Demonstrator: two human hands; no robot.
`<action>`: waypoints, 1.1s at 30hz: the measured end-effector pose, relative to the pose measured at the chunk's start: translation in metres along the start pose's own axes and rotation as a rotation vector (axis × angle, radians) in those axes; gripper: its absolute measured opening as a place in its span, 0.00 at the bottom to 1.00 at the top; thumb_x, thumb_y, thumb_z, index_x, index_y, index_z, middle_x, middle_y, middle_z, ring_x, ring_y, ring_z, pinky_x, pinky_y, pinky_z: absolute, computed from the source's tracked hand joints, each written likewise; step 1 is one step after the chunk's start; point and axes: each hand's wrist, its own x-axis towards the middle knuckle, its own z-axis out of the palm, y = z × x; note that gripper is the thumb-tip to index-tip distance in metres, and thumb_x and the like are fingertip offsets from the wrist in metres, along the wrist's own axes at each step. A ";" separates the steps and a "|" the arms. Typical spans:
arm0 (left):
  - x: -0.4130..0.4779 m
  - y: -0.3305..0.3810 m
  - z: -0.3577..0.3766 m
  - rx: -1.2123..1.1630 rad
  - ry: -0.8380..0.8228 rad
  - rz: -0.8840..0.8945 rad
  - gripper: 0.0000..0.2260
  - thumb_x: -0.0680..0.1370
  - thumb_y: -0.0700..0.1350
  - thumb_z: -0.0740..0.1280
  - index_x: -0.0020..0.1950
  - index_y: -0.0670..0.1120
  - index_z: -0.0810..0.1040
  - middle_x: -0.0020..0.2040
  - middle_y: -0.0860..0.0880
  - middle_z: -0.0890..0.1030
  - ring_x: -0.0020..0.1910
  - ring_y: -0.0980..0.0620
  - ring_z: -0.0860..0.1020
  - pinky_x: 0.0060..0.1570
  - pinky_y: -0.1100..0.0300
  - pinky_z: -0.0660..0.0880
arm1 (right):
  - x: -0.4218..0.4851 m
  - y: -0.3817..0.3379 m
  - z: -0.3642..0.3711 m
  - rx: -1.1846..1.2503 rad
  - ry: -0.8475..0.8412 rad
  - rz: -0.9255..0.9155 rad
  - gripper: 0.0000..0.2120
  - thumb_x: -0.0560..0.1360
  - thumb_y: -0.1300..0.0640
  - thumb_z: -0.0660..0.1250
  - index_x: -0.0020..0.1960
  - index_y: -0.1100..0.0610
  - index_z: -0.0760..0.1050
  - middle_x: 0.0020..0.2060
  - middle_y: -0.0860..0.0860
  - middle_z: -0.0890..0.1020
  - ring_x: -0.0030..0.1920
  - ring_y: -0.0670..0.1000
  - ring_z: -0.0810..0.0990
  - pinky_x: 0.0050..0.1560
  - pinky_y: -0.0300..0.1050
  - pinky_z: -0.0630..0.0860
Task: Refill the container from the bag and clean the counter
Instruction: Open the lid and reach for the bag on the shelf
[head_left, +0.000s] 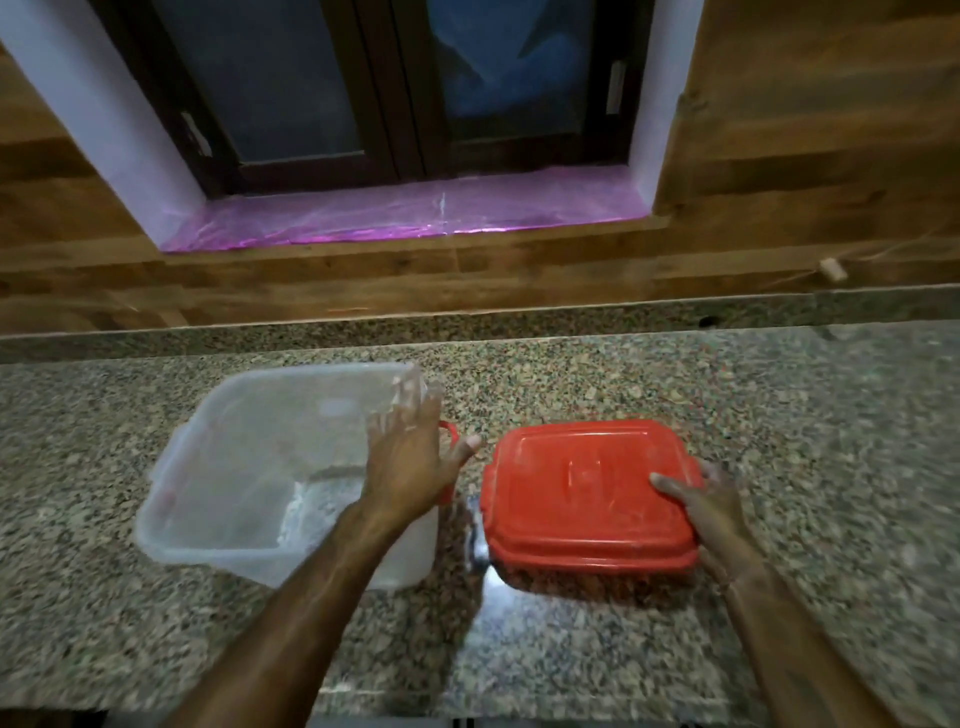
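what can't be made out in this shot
- Head view: motion blur smears the left hand at its fingertips; contact with the container rim unclear.
- Left forearm hides part of the container's white residue.
- The right hand, gripping the red lid, covers its right edge; whether it rests on the counter is unclear.

open container, red lid beside it

the clear plastic container stands upright and uncovered on the speckled granite counter, left of centre. it has a red latch on its right wall and a thin smear of white powder in its bottom. the red lid, top side up, is just right of it, not touching, its right edge gripped by the right hand.
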 end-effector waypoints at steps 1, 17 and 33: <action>0.000 0.000 0.000 0.002 0.008 -0.003 0.42 0.75 0.71 0.53 0.84 0.50 0.53 0.85 0.45 0.41 0.84 0.45 0.42 0.79 0.37 0.48 | 0.002 0.008 0.003 -0.033 0.007 0.014 0.26 0.68 0.63 0.80 0.65 0.57 0.77 0.56 0.61 0.85 0.46 0.56 0.87 0.45 0.50 0.85; 0.001 0.009 0.010 -0.024 0.046 0.002 0.46 0.72 0.75 0.48 0.84 0.49 0.56 0.85 0.45 0.45 0.84 0.44 0.46 0.78 0.37 0.50 | 0.005 0.039 0.012 -0.816 0.150 -0.145 0.27 0.74 0.45 0.74 0.68 0.55 0.74 0.64 0.59 0.77 0.64 0.61 0.76 0.63 0.61 0.78; -0.013 -0.031 -0.040 -0.104 0.059 0.003 0.40 0.78 0.71 0.59 0.84 0.50 0.57 0.85 0.47 0.54 0.83 0.47 0.52 0.78 0.46 0.52 | -0.053 -0.081 0.101 -0.669 0.023 -0.449 0.25 0.78 0.43 0.68 0.71 0.52 0.74 0.68 0.59 0.77 0.60 0.58 0.81 0.61 0.57 0.79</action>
